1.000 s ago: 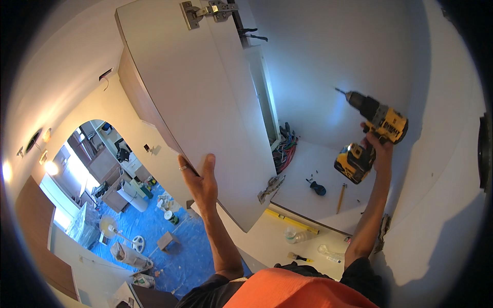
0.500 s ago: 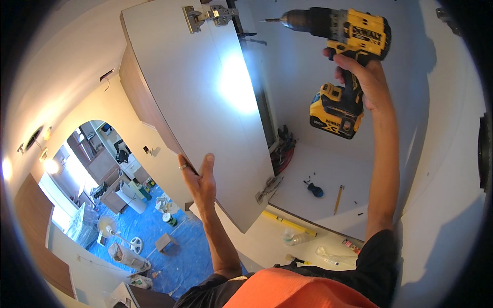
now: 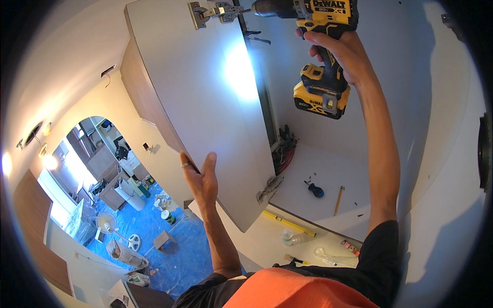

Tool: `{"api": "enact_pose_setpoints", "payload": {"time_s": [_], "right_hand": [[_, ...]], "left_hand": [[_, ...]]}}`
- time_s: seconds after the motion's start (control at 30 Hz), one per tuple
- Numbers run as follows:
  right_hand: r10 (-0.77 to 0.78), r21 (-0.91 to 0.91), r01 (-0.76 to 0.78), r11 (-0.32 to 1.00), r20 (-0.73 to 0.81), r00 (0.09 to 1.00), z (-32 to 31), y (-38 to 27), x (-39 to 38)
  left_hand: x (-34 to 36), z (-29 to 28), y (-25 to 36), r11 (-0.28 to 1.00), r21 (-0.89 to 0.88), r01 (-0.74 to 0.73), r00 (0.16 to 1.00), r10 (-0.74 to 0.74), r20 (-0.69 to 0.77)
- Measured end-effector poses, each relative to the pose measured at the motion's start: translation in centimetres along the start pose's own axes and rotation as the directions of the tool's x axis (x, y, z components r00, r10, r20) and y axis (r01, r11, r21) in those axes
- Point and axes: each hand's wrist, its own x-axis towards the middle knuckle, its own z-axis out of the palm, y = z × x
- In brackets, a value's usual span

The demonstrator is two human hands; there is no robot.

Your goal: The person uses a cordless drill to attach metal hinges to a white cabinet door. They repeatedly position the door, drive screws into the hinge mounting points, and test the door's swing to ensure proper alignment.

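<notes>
My right hand [image 3: 339,56] is wrapped round the grip of a yellow and black cordless drill [image 3: 323,97], held level with its nose pointing left. The bit's tip is at the upper metal hinge [image 3: 224,12]; whether it sits in a screw is too small to tell. My left hand [image 3: 203,182] grips the long edge of a white cabinet door [image 3: 210,108], thumb on its face, other fingers partly hidden behind. The door stands swung out, a bright patch of light on it. A lower hinge [image 3: 268,190] is near its bottom corner.
On the cabinet floor lie a stubby screwdriver [image 3: 315,190], a pencil [image 3: 339,200], small screws and a bundle of tools [image 3: 284,149]. Below are a yellow level [image 3: 288,224], a clear bottle [image 3: 295,237] and a brush [image 3: 295,260]. Blue sheeting [image 3: 185,251] covers the floor at left, with a fan [image 3: 107,222].
My right hand has moved the drill left and slightly up, bringing the bit to the upper hinge. The left hand keeps its hold on the door, which has barely shifted.
</notes>
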Motion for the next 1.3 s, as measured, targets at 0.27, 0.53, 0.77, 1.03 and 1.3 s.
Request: {"api": "enact_pose_setpoints", "payload": {"time_s": [0.27, 0.53, 0.77, 1.03, 1.3], "right_hand": [[0.007, -0.015, -0.006, 1.000, 0.014, 1.000, 0.2, 0.5, 0.8], [0.003, -0.070, 0.000, 0.998, 0.043, 0.999, 0.4, 0.7, 1.3], [-0.045, -0.030, 0.046, 0.998, 0.057, 0.997, 0.7, 0.8, 1.7], [0.005, -0.058, 0.000, 0.998, 0.090, 0.996, 0.8, 0.5, 1.7], [0.089, -0.043, -0.085, 0.995, 0.126, 0.988, 0.5, -0.3, 2.0]], "left_hand": [[-0.3, 0.0, 0.0, 1.000, 0.017, 0.012, 1.000, -0.012, 0.004], [-0.3, 0.0, 0.3, 1.000, 0.029, -0.004, 1.000, 0.004, -0.006], [-0.3, -0.1, 0.1, 1.000, 0.024, -0.004, 1.000, 0.004, 0.004], [-0.4, 0.0, 0.2, 1.000, 0.023, -0.013, 1.000, 0.013, -0.013], [0.0, 0.1, 0.2, 1.000, -0.014, -0.010, 1.000, 0.011, 0.003]]}}
